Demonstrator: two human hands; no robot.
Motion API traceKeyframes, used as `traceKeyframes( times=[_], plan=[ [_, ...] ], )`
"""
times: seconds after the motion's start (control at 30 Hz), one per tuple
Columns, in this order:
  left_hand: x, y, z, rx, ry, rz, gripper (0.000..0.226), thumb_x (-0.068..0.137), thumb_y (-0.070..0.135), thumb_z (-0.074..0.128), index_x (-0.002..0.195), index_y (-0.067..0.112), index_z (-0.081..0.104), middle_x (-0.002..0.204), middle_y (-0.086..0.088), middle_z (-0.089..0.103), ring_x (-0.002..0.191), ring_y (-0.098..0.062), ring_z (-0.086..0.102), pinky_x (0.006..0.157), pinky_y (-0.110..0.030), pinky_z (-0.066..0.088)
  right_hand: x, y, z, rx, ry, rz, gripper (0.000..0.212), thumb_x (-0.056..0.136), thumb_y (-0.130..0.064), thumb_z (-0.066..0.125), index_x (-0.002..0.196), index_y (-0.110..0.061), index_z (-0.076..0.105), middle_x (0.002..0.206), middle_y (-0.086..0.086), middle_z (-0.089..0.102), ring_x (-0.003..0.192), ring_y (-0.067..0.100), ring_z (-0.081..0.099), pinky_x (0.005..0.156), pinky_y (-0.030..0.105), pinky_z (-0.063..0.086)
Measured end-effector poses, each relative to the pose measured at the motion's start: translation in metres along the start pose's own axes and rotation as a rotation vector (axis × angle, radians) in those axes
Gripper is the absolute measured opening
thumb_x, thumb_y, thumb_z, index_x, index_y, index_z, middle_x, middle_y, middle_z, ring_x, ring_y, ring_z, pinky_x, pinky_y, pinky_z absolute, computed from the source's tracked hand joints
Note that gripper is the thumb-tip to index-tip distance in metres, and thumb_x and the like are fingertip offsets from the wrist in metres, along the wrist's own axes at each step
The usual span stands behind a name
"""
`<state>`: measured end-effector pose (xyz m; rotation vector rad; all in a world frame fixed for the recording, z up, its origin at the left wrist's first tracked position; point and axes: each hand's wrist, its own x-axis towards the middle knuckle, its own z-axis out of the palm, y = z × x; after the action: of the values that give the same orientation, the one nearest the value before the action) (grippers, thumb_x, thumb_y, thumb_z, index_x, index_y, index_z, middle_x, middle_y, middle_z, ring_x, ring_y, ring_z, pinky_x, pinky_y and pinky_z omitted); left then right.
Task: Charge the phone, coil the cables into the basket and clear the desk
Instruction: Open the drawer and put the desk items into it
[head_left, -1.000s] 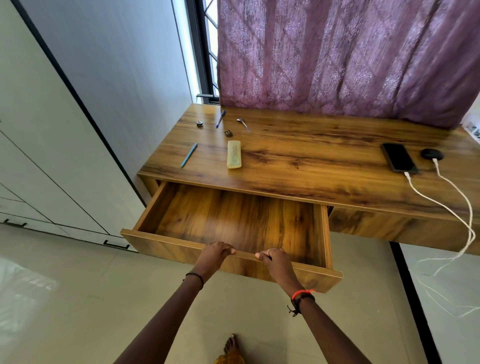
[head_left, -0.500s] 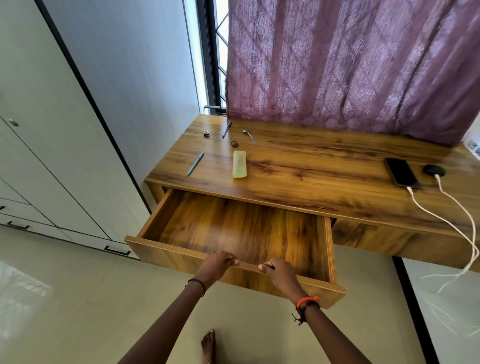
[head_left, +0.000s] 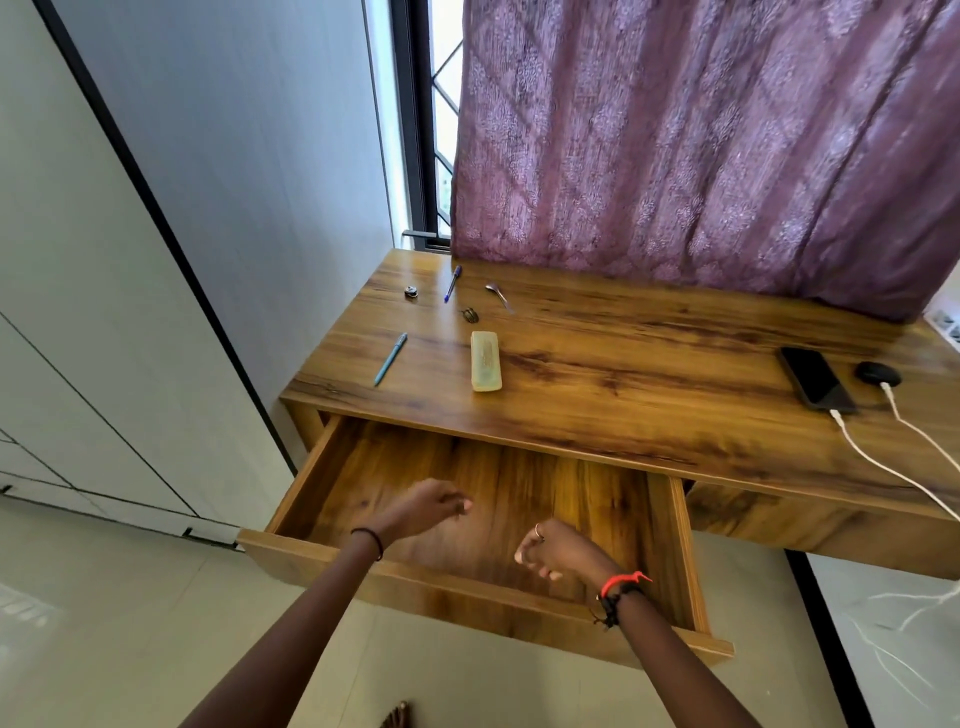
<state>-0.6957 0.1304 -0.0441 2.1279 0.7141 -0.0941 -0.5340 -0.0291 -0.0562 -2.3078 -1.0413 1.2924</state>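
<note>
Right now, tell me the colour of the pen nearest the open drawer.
Light blue. The pen shows best in the head view, the only one.

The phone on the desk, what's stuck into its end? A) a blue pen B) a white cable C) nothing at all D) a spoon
B: a white cable is plugged into the near end of the phone and trails off the front edge of the desk.

Open drawer (head_left: 675, 545), phone (head_left: 813, 376) (white cable (head_left: 878, 466) attached), desk (head_left: 623, 405)
</note>
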Motion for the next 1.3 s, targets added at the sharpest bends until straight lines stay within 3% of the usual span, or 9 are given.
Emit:
traceKeyframes(
  times=[0.13,0.3,0.47,0.7,0.87,1.0,1.13,1.23,1.3],
  plan=[
    [0.023,-0.018,-0.059,-0.133,0.276,0.033,0.021,0.094,0.016,0.053,0.107,0.010,0.068,0.107,-0.005,0.068,0.098,-0.013,0.061,0.089,-0.026,0.047,0.028,-0.035,-0.016,0.060,0.023,-0.024,0.021,0.089,-0.014,0.053,0.072,-0.021,0.063,0.073,-0.002,0.061,0.058,0.008,0.053,0.057,0.020,0.044],
    [0.066,-0.062,-0.131,-0.080,0.670,-0.023,0.021,0.093,0.004,0.049,0.105,0.000,0.066,0.108,-0.017,0.063,0.100,-0.026,0.058,0.087,-0.026,0.041,0.066,-0.080,-0.044,0.168,0.228,-0.056,0.021,0.084,-0.004,0.056,0.067,-0.015,0.056,0.068,0.000,0.063,0.058,0.012,0.056,0.054,0.024,0.047],
    [0.101,-0.117,-0.168,0.112,0.699,-0.133,0.026,0.092,0.004,0.044,0.111,0.000,0.062,0.117,-0.020,0.054,0.109,-0.034,0.053,0.099,-0.040,0.039,0.110,-0.117,-0.073,0.214,0.525,-0.021,0.016,0.085,-0.006,0.053,0.073,-0.014,0.059,0.085,0.010,0.070,0.081,0.024,0.065,0.081,0.039,0.055],
    [0.134,-0.148,-0.180,0.263,0.695,-0.142,0.030,0.092,0.012,0.048,0.120,0.005,0.055,0.128,-0.015,0.047,0.114,-0.031,0.050,0.098,-0.041,0.042,0.165,-0.154,-0.087,0.279,0.797,0.024,0.009,0.089,-0.016,0.055,0.093,-0.008,0.055,0.096,0.011,0.063,0.093,0.027,0.061,0.069,0.030,0.043],
    [0.142,-0.153,-0.176,0.304,0.734,-0.112,0.028,0.089,0.014,0.050,0.117,0.014,0.053,0.125,-0.009,0.049,0.111,-0.028,0.051,0.094,-0.042,0.043,0.189,-0.165,-0.090,0.090,0.758,0.143,0.058,0.081,-0.043,0.066,0.119,-0.002,0.048,0.122,0.017,0.056,0.113,0.032,0.053,0.089,0.043,0.051],
    [0.142,-0.159,-0.174,0.306,0.742,-0.098,0.027,0.090,0.017,0.049,0.117,0.015,0.052,0.127,-0.007,0.048,0.113,-0.027,0.050,0.096,-0.042,0.042,0.194,-0.174,-0.088,0.015,0.702,0.210,0.066,0.072,-0.056,0.069,0.112,-0.004,0.055,0.113,0.013,0.062,0.102,0.029,0.060,0.078,0.042,0.055],
    [0.142,-0.159,-0.173,0.285,0.749,-0.082,0.027,0.090,0.016,0.050,0.116,0.016,0.053,0.127,-0.006,0.048,0.115,-0.026,0.050,0.098,-0.042,0.041,0.195,-0.183,-0.088,0.010,0.589,0.179,0.057,0.073,-0.042,0.075,0.111,-0.003,0.058,0.111,0.013,0.066,0.097,0.027,0.064,0.068,0.032,0.051],
    [0.141,-0.158,-0.175,0.281,0.751,-0.074,0.027,0.090,0.015,0.050,0.116,0.016,0.054,0.127,-0.006,0.048,0.115,-0.026,0.051,0.100,-0.042,0.041,0.190,-0.188,-0.090,0.033,0.469,0.214,0.060,0.071,-0.033,0.080,0.115,-0.003,0.052,0.117,0.011,0.061,0.102,0.027,0.061,0.075,0.034,0.052],
    [0.142,-0.159,-0.176,0.281,0.746,-0.074,0.027,0.090,0.016,0.050,0.117,0.016,0.053,0.128,-0.006,0.048,0.116,-0.025,0.050,0.101,-0.042,0.040,0.181,-0.188,-0.087,0.228,0.367,0.222,0.064,0.072,-0.027,0.080,0.121,-0.003,0.046,0.118,0.010,0.058,0.103,0.026,0.060,0.076,0.037,0.056]
  ],
)
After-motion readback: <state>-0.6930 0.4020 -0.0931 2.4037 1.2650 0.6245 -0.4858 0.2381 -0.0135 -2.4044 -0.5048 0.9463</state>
